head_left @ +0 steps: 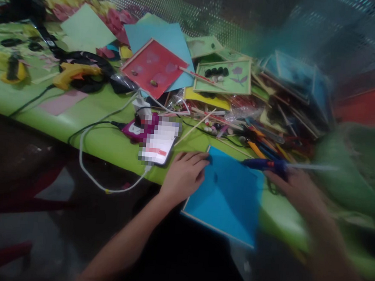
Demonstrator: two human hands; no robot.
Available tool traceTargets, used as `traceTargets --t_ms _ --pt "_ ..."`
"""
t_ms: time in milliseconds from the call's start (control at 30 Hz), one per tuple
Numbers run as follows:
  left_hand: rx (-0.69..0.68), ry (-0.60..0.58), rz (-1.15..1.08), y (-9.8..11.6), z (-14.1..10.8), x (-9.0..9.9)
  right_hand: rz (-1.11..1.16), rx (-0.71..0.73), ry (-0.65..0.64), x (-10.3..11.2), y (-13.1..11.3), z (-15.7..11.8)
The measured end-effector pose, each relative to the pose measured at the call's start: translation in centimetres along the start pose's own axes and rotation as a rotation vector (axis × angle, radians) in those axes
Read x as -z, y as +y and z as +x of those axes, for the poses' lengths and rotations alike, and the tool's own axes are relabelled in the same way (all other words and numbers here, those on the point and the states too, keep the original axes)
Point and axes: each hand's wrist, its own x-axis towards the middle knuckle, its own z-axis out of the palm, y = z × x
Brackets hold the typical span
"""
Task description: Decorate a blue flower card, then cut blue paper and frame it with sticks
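Observation:
A blue square card (pixel 228 196) with thin wooden sticks along at least its left and front edges juts past the front edge of the green table. My left hand (pixel 186 171) grips its left edge, the fingers curled at the upper left corner. In my right hand (pixel 297 185) is a dark blue glue gun (pixel 267 165), a whitish glue stick (pixel 316 167) running out of its back. The gun's nozzle points left, over the card's upper right corner. Motion blurs my right hand, and a shadow falls across the card.
Left of my left hand lies a lit phone (pixel 161 142), plugged into a white cable (pixel 84 149) that loops over the table edge. Behind are a purple power strip (pixel 136 129), a red framed card (pixel 157 68), a green framed card (pixel 224 76) and a yellow glue gun (pixel 77 74).

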Motion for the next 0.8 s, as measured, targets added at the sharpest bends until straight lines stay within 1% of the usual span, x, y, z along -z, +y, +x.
traceTargets --t_ms 100,333,600,667,800 --pt "-0.004 0.004 0.000 0.0 0.0 -0.1 0.012 0.006 0.004 -0.1 0.2 0.0" --pt "-0.003 -0.004 0.007 -0.1 0.0 0.0 0.133 -0.004 -0.018 -0.9 -1.3 0.4" --pt "-0.002 -0.006 0.001 -0.1 0.0 -0.1 0.045 0.039 0.011 -0.2 0.3 0.0" --pt "-0.001 -0.009 0.003 -0.1 0.0 -0.1 0.053 0.039 0.017 -0.2 0.1 -0.1" --pt "0.004 -0.015 0.003 -0.1 0.0 -0.1 0.094 0.014 -0.001 -0.6 -1.3 0.3"
